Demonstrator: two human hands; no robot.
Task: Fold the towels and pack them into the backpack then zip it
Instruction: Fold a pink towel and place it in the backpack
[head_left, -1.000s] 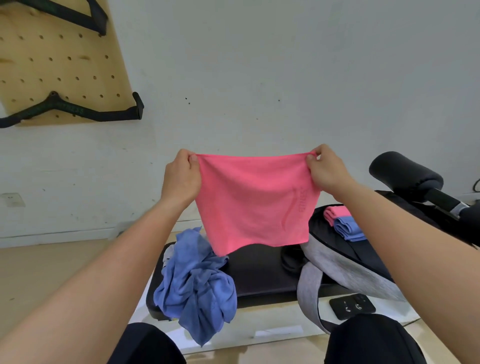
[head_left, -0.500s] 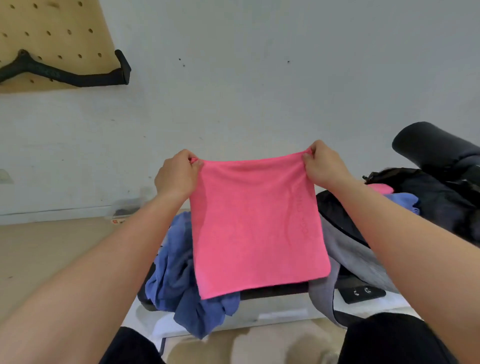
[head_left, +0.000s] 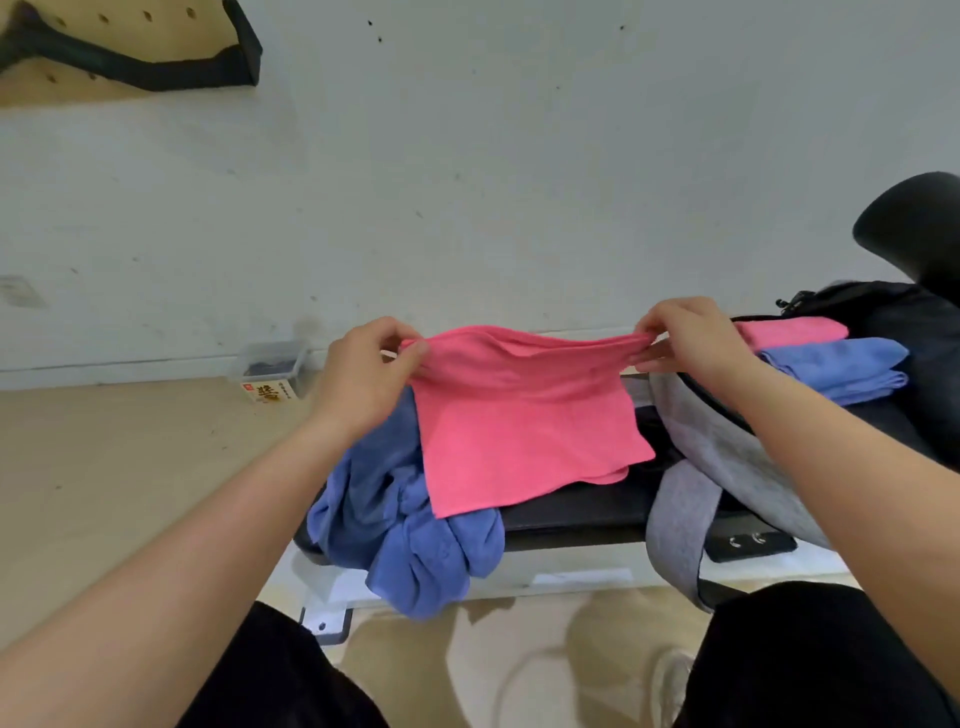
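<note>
Black padding covers the worktop (head_left: 571, 512), the largest thing here. Along its right side lies the grey-and-black backpack (head_left: 727, 452), its mouth open. The crumpled blue towel (head_left: 415, 530) is heaped on the worktop's left end and spills over its front edge.

The pink towel (head_left: 519, 431) is in the middle. Half a second ago it hung in the air as a flat, taut sheet from its two top corners. Now both hands have come down, the top edge sags between them, and the lower part rests on the worktop and over the blue heap. A second edge peeks out at the lower right, so the towel looks doubled. I judge this as the start of laying it down for the next fold, with packing still ahead.

A folded pink towel (head_left: 789, 332) and a folded blue towel (head_left: 836, 366) already sit in the backpack, so two are packed and two remain, and the zip is not yet closed.

The left hand (head_left: 358, 379) and right hand (head_left: 691, 338) each grip a top corner, the fingers (head_left: 649, 358) narrowed into a pinch on the cloth.
</note>
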